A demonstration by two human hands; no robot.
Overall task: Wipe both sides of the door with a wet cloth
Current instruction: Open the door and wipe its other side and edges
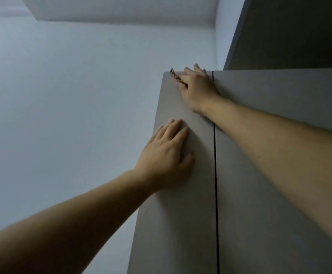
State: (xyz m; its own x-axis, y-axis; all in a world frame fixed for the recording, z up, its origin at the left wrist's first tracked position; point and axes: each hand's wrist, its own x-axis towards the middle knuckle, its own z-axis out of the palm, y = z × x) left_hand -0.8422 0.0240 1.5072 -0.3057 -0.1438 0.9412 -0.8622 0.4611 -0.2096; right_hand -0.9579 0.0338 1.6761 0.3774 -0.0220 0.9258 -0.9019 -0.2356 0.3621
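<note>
I look up at the top of a grey-brown door (177,218) with a thin dark vertical groove. My right hand (195,89) is at the door's top left corner and holds a patterned cloth (174,74) against the surface. Only a small edge of the cloth pokes out past the fingers; the rest is hidden under the hand. The fingertips reach the door's top edge. My left hand (167,153) lies flat on the door lower down, near its left edge, fingers straight and holding nothing.
A pale wall (72,105) fills the left, with the ceiling (121,6) above. A dark panel or frame (289,32) rises above the door at the upper right.
</note>
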